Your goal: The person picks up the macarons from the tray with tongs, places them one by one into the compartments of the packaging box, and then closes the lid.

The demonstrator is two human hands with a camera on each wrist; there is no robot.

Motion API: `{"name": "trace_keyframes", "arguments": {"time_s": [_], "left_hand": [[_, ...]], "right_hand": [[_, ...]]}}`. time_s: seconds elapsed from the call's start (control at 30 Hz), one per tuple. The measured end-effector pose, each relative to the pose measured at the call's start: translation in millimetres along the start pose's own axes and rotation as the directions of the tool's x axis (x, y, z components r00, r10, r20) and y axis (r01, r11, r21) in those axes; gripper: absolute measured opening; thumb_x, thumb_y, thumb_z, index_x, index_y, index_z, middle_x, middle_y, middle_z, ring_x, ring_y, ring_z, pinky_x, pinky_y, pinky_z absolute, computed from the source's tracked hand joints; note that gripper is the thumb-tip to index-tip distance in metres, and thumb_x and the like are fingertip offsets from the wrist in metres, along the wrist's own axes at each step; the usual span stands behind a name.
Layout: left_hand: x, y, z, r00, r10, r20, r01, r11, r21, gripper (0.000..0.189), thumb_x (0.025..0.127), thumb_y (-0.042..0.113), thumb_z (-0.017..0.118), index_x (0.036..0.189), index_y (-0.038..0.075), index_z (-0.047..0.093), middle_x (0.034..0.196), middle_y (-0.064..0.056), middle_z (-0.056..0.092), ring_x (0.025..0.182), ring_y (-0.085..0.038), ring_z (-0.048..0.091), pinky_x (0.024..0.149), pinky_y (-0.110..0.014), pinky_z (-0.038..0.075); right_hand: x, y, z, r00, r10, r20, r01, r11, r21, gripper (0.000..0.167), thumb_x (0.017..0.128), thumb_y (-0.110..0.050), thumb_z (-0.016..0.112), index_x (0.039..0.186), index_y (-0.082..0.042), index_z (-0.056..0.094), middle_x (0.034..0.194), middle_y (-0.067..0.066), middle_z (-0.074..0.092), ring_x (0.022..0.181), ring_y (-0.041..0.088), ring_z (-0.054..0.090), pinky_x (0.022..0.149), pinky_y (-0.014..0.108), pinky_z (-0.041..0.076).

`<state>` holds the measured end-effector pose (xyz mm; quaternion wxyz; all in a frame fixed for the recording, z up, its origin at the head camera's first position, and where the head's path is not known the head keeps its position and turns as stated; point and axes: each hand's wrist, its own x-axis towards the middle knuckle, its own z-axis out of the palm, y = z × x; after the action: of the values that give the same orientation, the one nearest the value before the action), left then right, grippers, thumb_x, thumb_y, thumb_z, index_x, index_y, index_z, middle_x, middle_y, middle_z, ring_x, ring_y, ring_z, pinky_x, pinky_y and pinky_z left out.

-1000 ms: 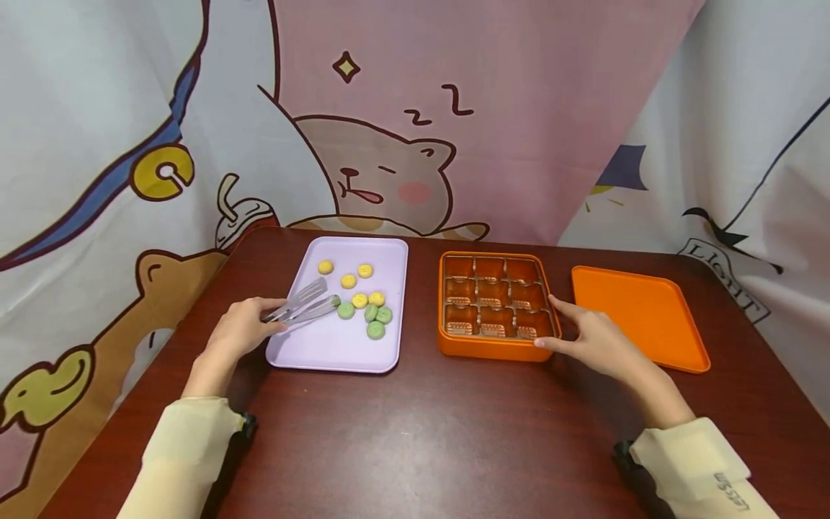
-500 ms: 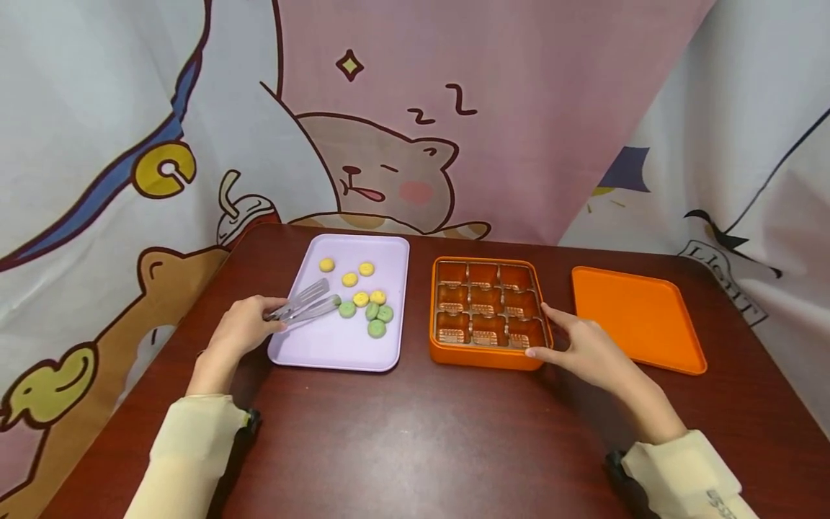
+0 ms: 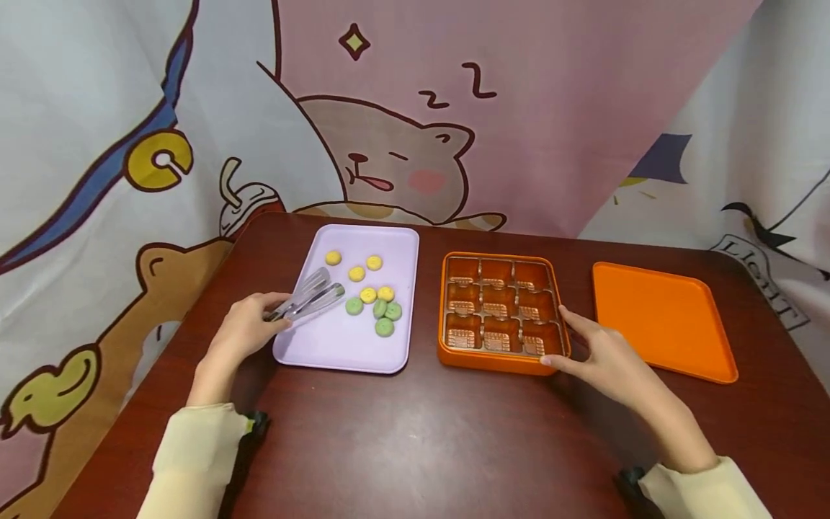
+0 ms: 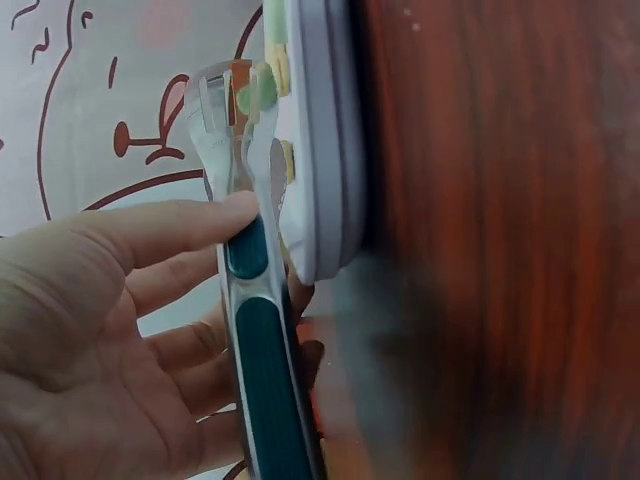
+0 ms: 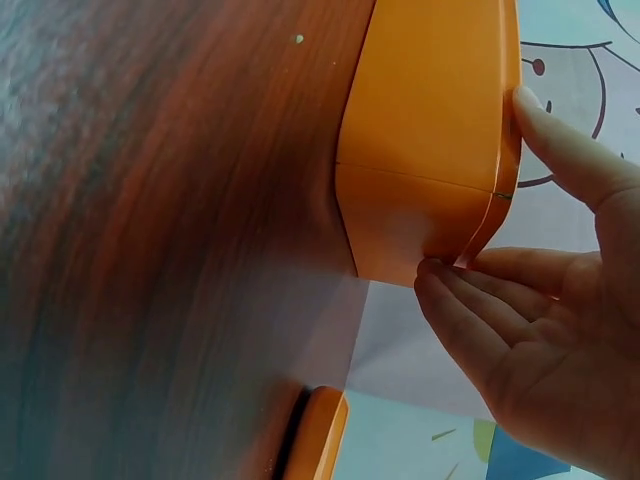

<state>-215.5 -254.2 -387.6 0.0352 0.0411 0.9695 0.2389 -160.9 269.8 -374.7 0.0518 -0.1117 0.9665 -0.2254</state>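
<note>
In the head view my left hand (image 3: 246, 328) holds a pair of clear-tipped tongs (image 3: 310, 297) over the left part of a lilac tray (image 3: 337, 346). A green button-shaped piece (image 4: 262, 88) shows at the tongs' tips in the left wrist view. My thumb lies on the dark green grip (image 4: 247, 247). Several yellow pieces (image 3: 357, 274) and green pieces (image 3: 385, 327) lie on the tray. My right hand (image 3: 612, 364) grips the near right corner of an orange box (image 3: 496, 362), thumb at the front edge, fingers at the right side. Inside the box sits a clear divided insert (image 3: 497, 306).
A flat orange lid (image 3: 661, 321) lies on the dark red-brown table (image 3: 415, 447), right of the box. A cartoon-printed curtain (image 3: 532, 130) hangs behind the table and along both sides.
The orange box has slid a little left and nearer to me, with my right hand on it. The tongs' tips stand closer together around the green piece. The head view has shifted slightly.
</note>
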Motion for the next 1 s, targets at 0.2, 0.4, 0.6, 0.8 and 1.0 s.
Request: {"name": "trace_keyframes", "arguments": {"time_s": [0.2,0.4,0.6,0.8,1.0], "left_hand": [[-8.0,6.1,-6.3,0.997,0.060,-0.045,-0.062,0.997,-0.035,0.045,0.087,0.012,0.071,0.130,0.004,0.063,0.119,-0.029,0.065,0.103,-0.041,0.063,0.088,-0.056,0.048],[-9.3,7.4,-4.6,0.995,0.099,-0.012,-0.099,0.993,-0.059,0.043,0.085,0.011,0.072,0.128,0.003,0.066,0.118,-0.026,0.067,0.100,-0.036,0.065,0.087,-0.051,0.049],[-7.3,7.8,2.8,0.993,0.115,0.036,-0.114,0.993,-0.031,0.043,0.083,0.009,0.075,0.124,0.003,0.068,0.114,-0.023,0.069,0.094,-0.032,0.064,0.082,-0.045,0.049],[-5.1,12.3,8.7,0.995,0.094,0.038,-0.093,0.995,-0.023,0.041,0.083,0.009,0.076,0.123,0.006,0.070,0.106,-0.020,0.072,0.085,-0.026,0.060,0.072,-0.036,0.046],[-3.3,17.1,7.0,0.997,0.062,0.047,-0.061,0.998,-0.013,0.035,0.084,0.007,0.075,0.119,0.008,0.073,0.101,-0.019,0.074,0.080,-0.023,0.061,0.066,-0.031,0.043]], "right_hand": [[-4.8,-1,-1,1.000,0.011,-0.019,-0.011,1.000,0.004,0.098,0.085,-0.054,0.072,0.154,0.002,0.029,0.149,0.033,0.041,0.057,0.016,0.060,0.089,0.062,0.050],[-2.6,2,2,0.999,0.009,-0.036,-0.008,1.000,0.012,0.098,0.084,-0.053,0.074,0.154,0.000,0.030,0.149,0.033,0.042,0.069,0.024,0.067,0.091,0.064,0.048],[-1.6,2,7,0.999,0.017,-0.036,-0.017,1.000,0.009,0.099,0.084,-0.054,0.074,0.153,0.002,0.032,0.148,0.033,0.043,0.080,0.034,0.070,0.091,0.064,0.047],[-0.7,-1,8,0.999,0.017,-0.043,-0.016,1.000,0.006,0.100,0.084,-0.055,0.074,0.152,0.005,0.032,0.148,0.033,0.043,0.118,0.051,0.058,0.091,0.063,0.048],[0.0,-5,8,0.999,0.019,-0.051,-0.019,1.000,0.003,0.100,0.083,-0.055,0.074,0.152,0.005,0.032,0.148,0.033,0.044,0.110,0.049,0.063,0.091,0.063,0.049]]}}
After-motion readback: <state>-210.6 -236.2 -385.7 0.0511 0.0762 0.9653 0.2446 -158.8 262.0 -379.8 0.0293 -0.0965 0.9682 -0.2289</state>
